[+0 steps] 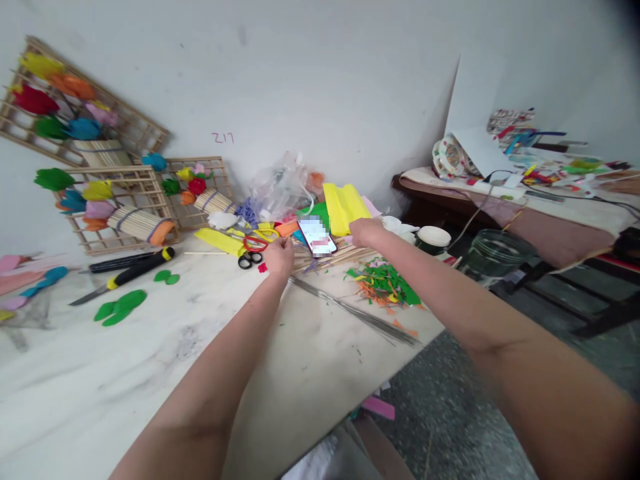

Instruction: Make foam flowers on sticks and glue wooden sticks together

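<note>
My left hand (280, 257) is above the table beside the red-handled scissors (255, 244), its fingers pinched together; whether anything thin is between them is too small to tell. My right hand (367, 233) reaches to the lower edge of a folded yellow sheet (345, 208), with its fingers curled and their tips hidden. Between the hands a phone (317, 237) leans with its screen lit. Below it are thin wooden sticks (345, 255) and a bundle of grey wires (357, 312). Green and orange paper scraps (385, 283) lie under my right forearm.
On the left lie a yellow-black knife (135, 268) and green paper leaves (125, 307). Stick frames with paper flowers (120, 210) lean on the wall. A plastic bag (285, 187) stands behind, a glass jar (497, 250) at the right, near a cluttered side table (565, 200).
</note>
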The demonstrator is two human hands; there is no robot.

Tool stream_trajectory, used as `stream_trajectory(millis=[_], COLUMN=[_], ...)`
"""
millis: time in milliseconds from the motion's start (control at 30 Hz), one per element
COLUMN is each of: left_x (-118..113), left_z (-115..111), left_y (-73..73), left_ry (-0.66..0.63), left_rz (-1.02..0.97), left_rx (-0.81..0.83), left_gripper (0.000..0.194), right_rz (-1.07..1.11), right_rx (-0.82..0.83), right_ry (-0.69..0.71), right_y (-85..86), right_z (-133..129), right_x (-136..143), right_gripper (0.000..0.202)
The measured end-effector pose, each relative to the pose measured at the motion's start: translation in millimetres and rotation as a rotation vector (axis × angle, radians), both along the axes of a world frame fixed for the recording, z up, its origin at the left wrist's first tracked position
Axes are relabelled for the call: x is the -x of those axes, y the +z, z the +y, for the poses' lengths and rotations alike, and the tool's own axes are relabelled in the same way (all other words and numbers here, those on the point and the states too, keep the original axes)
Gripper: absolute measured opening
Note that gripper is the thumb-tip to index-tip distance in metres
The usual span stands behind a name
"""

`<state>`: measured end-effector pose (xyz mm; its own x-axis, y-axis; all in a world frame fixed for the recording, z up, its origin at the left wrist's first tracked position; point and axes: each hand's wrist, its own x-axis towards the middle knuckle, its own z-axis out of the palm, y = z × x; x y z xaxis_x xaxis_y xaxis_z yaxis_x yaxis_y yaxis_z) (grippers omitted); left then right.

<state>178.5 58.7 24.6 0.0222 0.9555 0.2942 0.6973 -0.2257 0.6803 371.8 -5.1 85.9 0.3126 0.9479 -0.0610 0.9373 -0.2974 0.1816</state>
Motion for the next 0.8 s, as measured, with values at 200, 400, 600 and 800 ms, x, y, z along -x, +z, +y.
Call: stream_trajectory(millis=[200, 400, 600, 800], left_x=[3.6, 6.4, 10.1, 12.5], left_z=[-1.8, -7.9, -6.1, -3.1], left_y=[-10.2, -7.7, -14.6, -18.8], left_ry=[-0.040, -0.105, -0.133, -0.135], left_rz=[-0.061, -0.017, -0.006, -0.007], left_rx=[0.019, -0.011, -0.026, -0.001], left_gripper=[0.026, 0.024, 0.026, 0.026], right_rz=[0.213, 0.228, 0.264, 0.267], right_rx=[-0.153, -0.248, -0.200, -0.215], right_ry=[-0.009, -0.048, -0.174, -0.242], right_y=[-13.9, -35.5, -42.5, -43.2], right_z=[13.4, 33.9, 50.8, 57.6], right_x=[35.1, 59.8, 73.4, 78.6], right_gripper=[0.071, 0.089, 0.101, 0.092])
